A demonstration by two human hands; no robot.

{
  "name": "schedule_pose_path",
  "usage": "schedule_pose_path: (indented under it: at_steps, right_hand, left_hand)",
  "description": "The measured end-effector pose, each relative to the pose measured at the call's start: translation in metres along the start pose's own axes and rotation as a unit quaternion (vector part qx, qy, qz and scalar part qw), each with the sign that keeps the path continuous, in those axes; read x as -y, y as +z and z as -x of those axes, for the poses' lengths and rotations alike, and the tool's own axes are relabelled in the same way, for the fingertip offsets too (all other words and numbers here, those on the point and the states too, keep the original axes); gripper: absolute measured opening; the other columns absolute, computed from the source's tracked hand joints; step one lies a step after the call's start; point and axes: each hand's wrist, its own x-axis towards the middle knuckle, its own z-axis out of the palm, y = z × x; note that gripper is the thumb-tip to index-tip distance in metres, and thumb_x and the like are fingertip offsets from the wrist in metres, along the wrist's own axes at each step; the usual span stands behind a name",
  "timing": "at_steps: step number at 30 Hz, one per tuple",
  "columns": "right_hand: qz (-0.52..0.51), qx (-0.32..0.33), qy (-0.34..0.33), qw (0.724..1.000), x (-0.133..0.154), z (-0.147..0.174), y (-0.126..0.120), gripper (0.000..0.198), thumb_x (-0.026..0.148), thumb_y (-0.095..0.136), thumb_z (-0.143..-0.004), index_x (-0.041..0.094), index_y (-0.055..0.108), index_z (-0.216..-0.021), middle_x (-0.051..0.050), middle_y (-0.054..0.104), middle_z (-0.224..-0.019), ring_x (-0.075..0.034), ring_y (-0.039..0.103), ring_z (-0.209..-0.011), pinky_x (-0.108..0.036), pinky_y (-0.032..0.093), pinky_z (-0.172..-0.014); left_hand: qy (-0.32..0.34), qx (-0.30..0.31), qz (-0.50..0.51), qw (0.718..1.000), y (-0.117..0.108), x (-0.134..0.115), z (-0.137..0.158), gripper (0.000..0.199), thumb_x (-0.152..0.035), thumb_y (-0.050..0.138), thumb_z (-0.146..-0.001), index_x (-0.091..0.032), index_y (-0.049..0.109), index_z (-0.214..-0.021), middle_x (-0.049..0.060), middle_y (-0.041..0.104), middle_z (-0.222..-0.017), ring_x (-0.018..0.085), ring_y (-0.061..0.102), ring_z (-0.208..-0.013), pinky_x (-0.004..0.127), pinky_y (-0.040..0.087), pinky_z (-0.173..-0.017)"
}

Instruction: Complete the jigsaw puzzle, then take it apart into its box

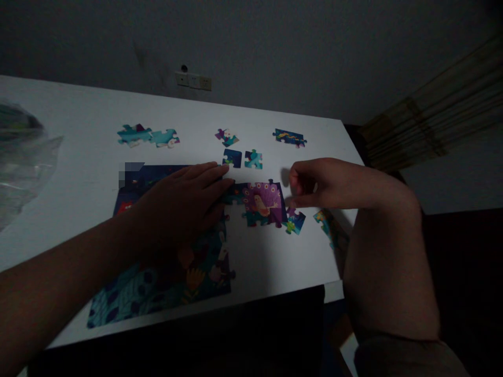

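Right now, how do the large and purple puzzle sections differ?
The large section is mainly dark blue and teal; the purple section is smaller, mostly purple. The left hand covers part of the large section, while the purple section is largely uncovered. Both lie on the white table.

White table (pixel 198 125) as landmark. Behind its far edge, a plain grey wall (pixel 275 47), with a row of pale wall sockets (pixel 193 80) set just above table level; a small dark round spot (pixel 184 68) above them, a faint smudge (pixel 140 55) up to their left. Right of the table, a brownish striped curtain (pixel 440 99), pale wall below it. Under the table's near edge, deep shadow, details lost. Light dim overall; the tabletop is the brightest surface, wall dull.
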Motion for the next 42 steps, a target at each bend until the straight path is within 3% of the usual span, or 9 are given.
schedule_pose_path:
  at_steps: [4,8,11,14,22,27,31,37,42]
  right_hand:
    - [0.055,0.033,0.035,0.997,0.008,0.002,0.007,0.049,0.058,0.096,-0.071,0.027,0.07,-0.099,-0.006,0.077,-0.088,-0.028,0.068,-0.078,-0.037,0.042,-0.067]
    - [0.103,-0.021,0.049,0.993,0.013,0.003,0.023,0.06,0.059,0.103,-0.061,0.029,0.072,-0.104,-0.008,0.072,-0.082,-0.033,0.069,-0.079,-0.04,0.04,-0.068]
    - [0.122,-0.071,0.05,0.989,0.016,0.008,0.031,0.063,0.057,0.102,-0.061,0.028,0.074,-0.11,-0.009,0.071,-0.082,-0.036,0.071,-0.085,-0.042,0.04,-0.071]
    - [0.152,-0.074,0.061,0.984,0.02,0.012,0.033,0.063,0.056,0.1,-0.064,0.027,0.074,-0.114,-0.01,0.072,-0.085,-0.035,0.07,-0.081,-0.041,0.039,-0.068]
    - [0.148,-0.035,0.1,0.983,0.005,0.01,0.017,0.055,0.055,0.096,-0.07,0.027,0.069,-0.11,-0.008,0.076,-0.09,-0.029,0.067,-0.074,-0.04,0.04,-0.065]
    - [0.084,-0.046,0.013,0.995,0.002,0.01,0.009,0.05,0.05,0.095,-0.076,0.026,0.07,-0.112,-0.007,0.078,-0.102,-0.028,0.07,-0.086,-0.038,0.046,-0.072]
    - [0.016,0.016,-0.086,0.996,0.018,0.002,0.014,0.039,0.046,0.093,-0.083,0.026,0.074,-0.111,-0.005,0.08,-0.106,-0.026,0.072,-0.092,-0.036,0.049,-0.079]
    - [0.042,0.034,-0.055,0.997,0.031,-0.009,0.025,0.028,0.039,0.091,-0.087,0.026,0.079,-0.108,-0.004,0.082,-0.095,-0.026,0.073,-0.084,-0.036,0.048,-0.076]
    - [0.068,-0.013,-0.053,0.996,0.028,-0.009,0.029,0.038,0.044,0.093,-0.085,0.025,0.075,-0.113,-0.006,0.081,-0.099,-0.026,0.071,-0.085,-0.036,0.047,-0.072]
  left_hand:
    - [-0.001,0.001,0.007,1.0,-0.003,0.0,-0.001,0.051,-0.036,0.047,-0.117,-0.017,0.063,-0.161,0.021,0.055,-0.175,0.041,0.054,-0.162,0.063,0.049,-0.131]
    - [0.032,0.012,0.052,0.998,-0.009,-0.012,-0.002,0.054,-0.03,0.052,-0.114,-0.026,0.058,-0.167,0.014,0.055,-0.177,0.038,0.054,-0.162,0.063,0.049,-0.132]
    - [0.093,0.039,0.086,0.991,-0.011,-0.029,-0.001,0.064,-0.029,0.059,-0.111,-0.032,0.049,-0.174,0.007,0.05,-0.182,0.034,0.047,-0.168,0.058,0.043,-0.137]
    - [0.134,0.069,0.098,0.984,-0.008,-0.045,0.001,0.068,-0.036,0.064,-0.11,-0.031,0.048,-0.175,0.007,0.044,-0.186,0.034,0.038,-0.173,0.055,0.038,-0.141]
    - [0.135,0.084,0.093,0.983,-0.004,-0.048,0.002,0.067,-0.049,0.067,-0.11,-0.028,0.053,-0.172,0.01,0.041,-0.187,0.035,0.036,-0.174,0.052,0.036,-0.14]
    - [0.138,0.085,0.08,0.984,-0.003,-0.048,0.003,0.067,-0.053,0.065,-0.112,-0.025,0.054,-0.171,0.012,0.044,-0.185,0.035,0.037,-0.174,0.051,0.033,-0.141]
    - [0.139,0.069,0.103,0.982,0.0,-0.048,0.004,0.068,-0.054,0.066,-0.111,-0.024,0.054,-0.171,0.012,0.047,-0.183,0.035,0.038,-0.173,0.049,0.03,-0.142]
    - [0.137,0.056,0.127,0.981,0.004,-0.047,0.004,0.065,-0.05,0.069,-0.109,-0.024,0.058,-0.168,0.012,0.047,-0.183,0.036,0.04,-0.172,0.051,0.031,-0.142]
    - [0.134,0.062,0.133,0.98,0.006,-0.047,0.005,0.067,-0.051,0.068,-0.11,-0.024,0.055,-0.17,0.011,0.045,-0.185,0.036,0.038,-0.173,0.052,0.031,-0.142]
